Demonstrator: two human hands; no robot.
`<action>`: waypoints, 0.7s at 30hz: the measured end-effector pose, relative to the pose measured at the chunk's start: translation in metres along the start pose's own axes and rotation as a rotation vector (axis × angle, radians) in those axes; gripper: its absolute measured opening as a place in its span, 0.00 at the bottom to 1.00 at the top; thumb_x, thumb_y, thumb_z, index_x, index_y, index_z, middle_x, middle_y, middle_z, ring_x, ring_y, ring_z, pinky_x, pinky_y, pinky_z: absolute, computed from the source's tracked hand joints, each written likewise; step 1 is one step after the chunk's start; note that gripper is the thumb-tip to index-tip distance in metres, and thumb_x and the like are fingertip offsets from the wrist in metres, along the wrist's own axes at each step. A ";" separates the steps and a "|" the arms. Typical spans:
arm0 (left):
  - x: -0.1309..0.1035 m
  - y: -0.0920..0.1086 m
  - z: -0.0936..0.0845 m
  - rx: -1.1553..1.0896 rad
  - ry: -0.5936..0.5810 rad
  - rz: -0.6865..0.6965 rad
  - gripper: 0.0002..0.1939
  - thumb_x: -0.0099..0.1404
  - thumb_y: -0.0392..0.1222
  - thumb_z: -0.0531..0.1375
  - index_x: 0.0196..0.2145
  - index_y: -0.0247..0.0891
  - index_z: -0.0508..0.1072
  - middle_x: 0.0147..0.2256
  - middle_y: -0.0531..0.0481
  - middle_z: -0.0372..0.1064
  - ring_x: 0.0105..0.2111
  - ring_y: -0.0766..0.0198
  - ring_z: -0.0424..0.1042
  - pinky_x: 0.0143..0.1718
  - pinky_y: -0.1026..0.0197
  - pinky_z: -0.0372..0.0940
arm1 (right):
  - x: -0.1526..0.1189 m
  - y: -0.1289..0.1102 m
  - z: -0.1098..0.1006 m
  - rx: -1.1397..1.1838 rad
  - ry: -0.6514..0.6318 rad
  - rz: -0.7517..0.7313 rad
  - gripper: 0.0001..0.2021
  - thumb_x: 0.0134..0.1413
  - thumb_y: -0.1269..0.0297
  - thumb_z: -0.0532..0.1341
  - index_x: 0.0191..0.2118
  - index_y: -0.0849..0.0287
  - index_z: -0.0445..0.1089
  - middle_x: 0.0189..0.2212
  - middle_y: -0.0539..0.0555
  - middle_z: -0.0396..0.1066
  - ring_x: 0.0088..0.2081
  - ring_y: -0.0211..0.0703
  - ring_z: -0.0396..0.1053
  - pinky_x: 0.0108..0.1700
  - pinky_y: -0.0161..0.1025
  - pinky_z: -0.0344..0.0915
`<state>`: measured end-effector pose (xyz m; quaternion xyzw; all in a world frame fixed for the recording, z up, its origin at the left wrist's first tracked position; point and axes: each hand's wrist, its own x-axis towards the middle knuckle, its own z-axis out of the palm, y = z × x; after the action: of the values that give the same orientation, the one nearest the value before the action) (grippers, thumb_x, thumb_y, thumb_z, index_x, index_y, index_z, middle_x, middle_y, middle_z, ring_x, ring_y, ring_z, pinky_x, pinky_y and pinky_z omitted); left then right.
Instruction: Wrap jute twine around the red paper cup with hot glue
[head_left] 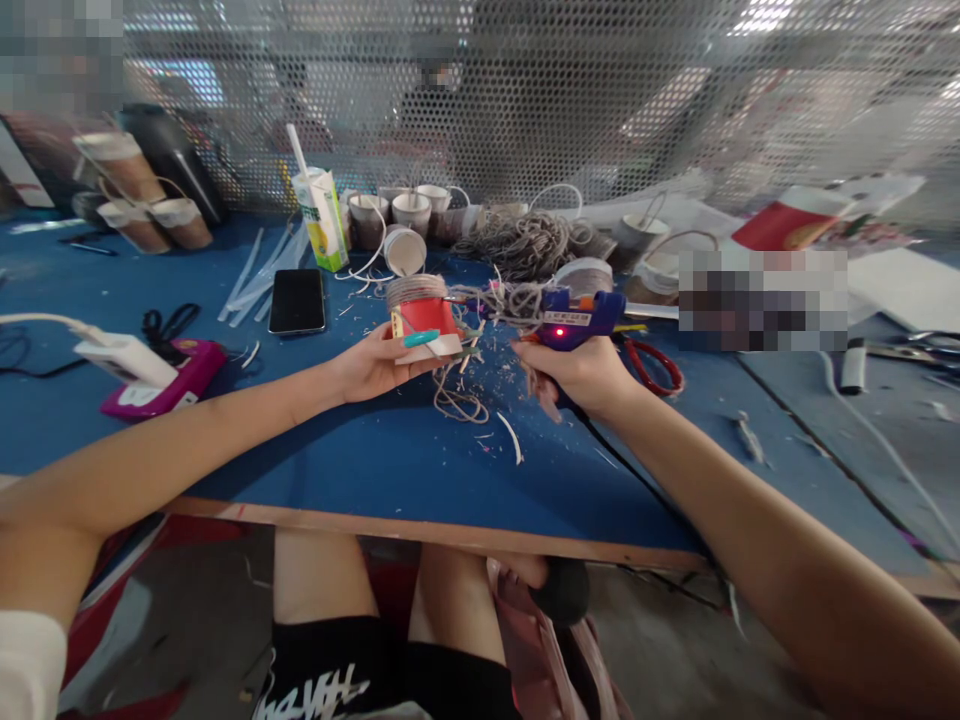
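My left hand (pixel 379 362) grips a red paper cup (pixel 421 318) whose upper part is wound with grey-brown cord. A turquoise strip, perhaps a long fingernail or a tool, lies across the cup's side. In my right hand (pixel 581 372) is a blue hot glue gun (pixel 581 318) with a lit red light, its nozzle pointing left at the cup's wrapped edge. A glue stick (pixel 652 312) sticks out of the gun's back. Loose cord (pixel 459 402) hangs below the cup onto the blue table. Whether the nozzle touches the cup I cannot tell.
Behind the hands are a heap of cord (pixel 517 240), several cord-wrapped cups (pixel 411 212) and a drink carton (pixel 322 218). A black phone (pixel 298 300) and a purple power strip (pixel 169 378) lie left. Red-handled pliers (pixel 654 368) lie right, and the gun's black cable (pixel 630 465) crosses the table edge.
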<state>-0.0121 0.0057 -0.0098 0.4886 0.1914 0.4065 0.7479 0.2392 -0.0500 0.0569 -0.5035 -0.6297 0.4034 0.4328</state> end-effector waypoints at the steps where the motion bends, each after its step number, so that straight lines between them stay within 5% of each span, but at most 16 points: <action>1: 0.000 0.000 0.000 0.002 0.007 0.003 0.33 0.53 0.45 0.75 0.55 0.34 0.75 0.54 0.38 0.79 0.64 0.41 0.72 0.73 0.37 0.57 | 0.001 0.001 0.000 -0.003 -0.002 0.006 0.15 0.51 0.66 0.66 0.19 0.53 0.61 0.07 0.43 0.57 0.10 0.34 0.57 0.16 0.35 0.62; 7: 0.001 0.002 0.003 0.007 0.061 -0.021 0.28 0.52 0.39 0.75 0.51 0.37 0.77 0.48 0.44 0.82 0.55 0.47 0.79 0.71 0.39 0.60 | 0.004 0.003 -0.001 -0.008 -0.004 0.042 0.14 0.48 0.66 0.67 0.19 0.53 0.62 0.07 0.43 0.57 0.10 0.35 0.57 0.14 0.35 0.61; 21: 0.001 0.005 0.009 -0.002 0.077 -0.005 0.30 0.50 0.38 0.75 0.51 0.34 0.77 0.50 0.43 0.81 0.56 0.48 0.78 0.71 0.45 0.62 | 0.004 0.000 -0.004 -0.013 -0.041 0.014 0.15 0.48 0.66 0.66 0.18 0.51 0.60 0.06 0.44 0.55 0.10 0.36 0.57 0.16 0.37 0.63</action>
<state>-0.0078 0.0022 -0.0009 0.4713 0.2206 0.4233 0.7416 0.2426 -0.0460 0.0582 -0.5023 -0.6377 0.4125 0.4135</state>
